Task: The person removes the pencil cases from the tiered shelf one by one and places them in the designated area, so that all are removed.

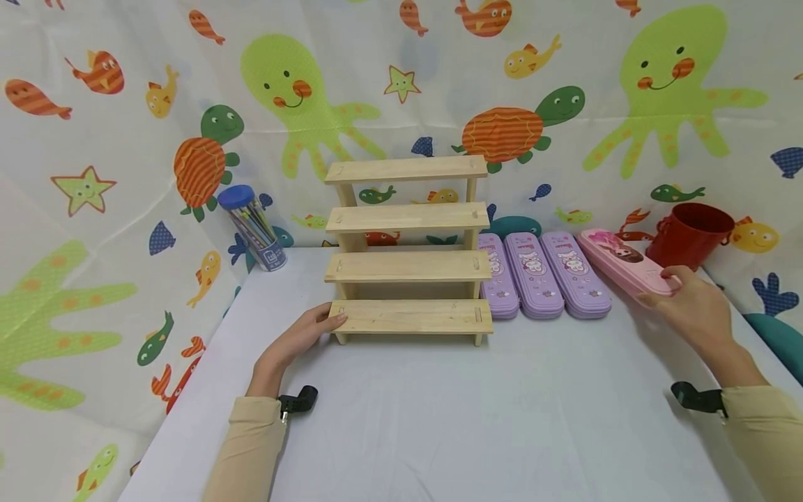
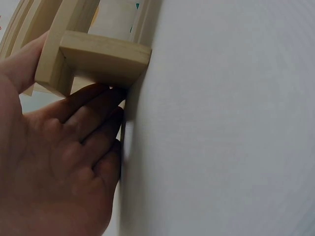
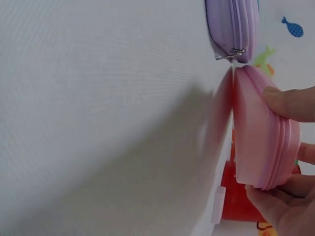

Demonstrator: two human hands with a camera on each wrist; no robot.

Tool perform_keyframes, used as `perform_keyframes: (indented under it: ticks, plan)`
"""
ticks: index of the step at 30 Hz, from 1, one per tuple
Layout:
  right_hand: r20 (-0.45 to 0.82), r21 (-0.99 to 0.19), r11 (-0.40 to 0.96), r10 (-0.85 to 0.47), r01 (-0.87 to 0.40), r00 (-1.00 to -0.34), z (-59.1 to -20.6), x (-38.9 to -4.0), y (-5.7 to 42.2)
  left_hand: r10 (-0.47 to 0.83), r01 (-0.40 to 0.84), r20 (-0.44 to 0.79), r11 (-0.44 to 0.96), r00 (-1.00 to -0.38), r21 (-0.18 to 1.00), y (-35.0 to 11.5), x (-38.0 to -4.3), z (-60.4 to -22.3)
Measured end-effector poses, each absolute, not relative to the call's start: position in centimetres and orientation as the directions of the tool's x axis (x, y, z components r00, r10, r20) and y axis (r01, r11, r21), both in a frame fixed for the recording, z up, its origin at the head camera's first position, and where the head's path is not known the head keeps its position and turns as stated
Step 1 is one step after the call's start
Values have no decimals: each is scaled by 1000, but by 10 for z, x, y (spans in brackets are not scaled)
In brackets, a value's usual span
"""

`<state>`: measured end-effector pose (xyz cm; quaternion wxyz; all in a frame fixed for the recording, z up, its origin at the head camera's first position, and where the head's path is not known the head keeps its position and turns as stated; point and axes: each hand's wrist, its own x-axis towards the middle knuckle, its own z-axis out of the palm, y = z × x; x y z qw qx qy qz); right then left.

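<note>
A stepped wooden shelf (image 1: 408, 268) with tiered boards stands at the middle of the table. My left hand (image 1: 307, 331) grips the left end of its lowest board, thumb on top and fingers (image 2: 93, 118) under it beside the leg. On the right, my right hand (image 1: 696, 307) holds the near end of a pink pencil case (image 1: 621, 261) with a printed picture. In the right wrist view that pink pencil case (image 3: 258, 132) is pinched across its zipped sides, its near end raised off the table. Several purple pencil cases (image 1: 533, 275) lie side by side between shelf and pink case.
Behind the right hand a red bucket (image 1: 684, 237) leans at the table's back right corner. A clear tube of pens with a blue lid (image 1: 251, 226) stands tilted at the back left. A sea-animal printed cloth (image 1: 389, 84) hangs behind the white table (image 1: 470, 418).
</note>
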<state>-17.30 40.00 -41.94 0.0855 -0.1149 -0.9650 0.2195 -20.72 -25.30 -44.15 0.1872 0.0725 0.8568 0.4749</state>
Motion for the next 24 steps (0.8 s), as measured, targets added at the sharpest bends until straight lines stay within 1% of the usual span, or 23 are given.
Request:
perform_keyframes:
  ticks: [5, 10, 14, 24]
  plan:
    - [81, -430, 885, 233, 177, -969, -420, -173, 397, 299, -55, -253, 540, -920, 840, -253, -206, -442]
    - [42, -378, 910, 204, 173, -978, -421, -173, 392, 299, -58, -254, 536, -920, 842, -252, -205, -442]
    - [29, -359, 919, 185, 162, -982, -420, -173, 390, 298, -60, -254, 534, -920, 843, -252, -205, -442]
    - [-77, -389, 902, 170, 186, -983, -422, -172, 395, 302, -49, -245, 536, -921, 843, -253, -207, -441]
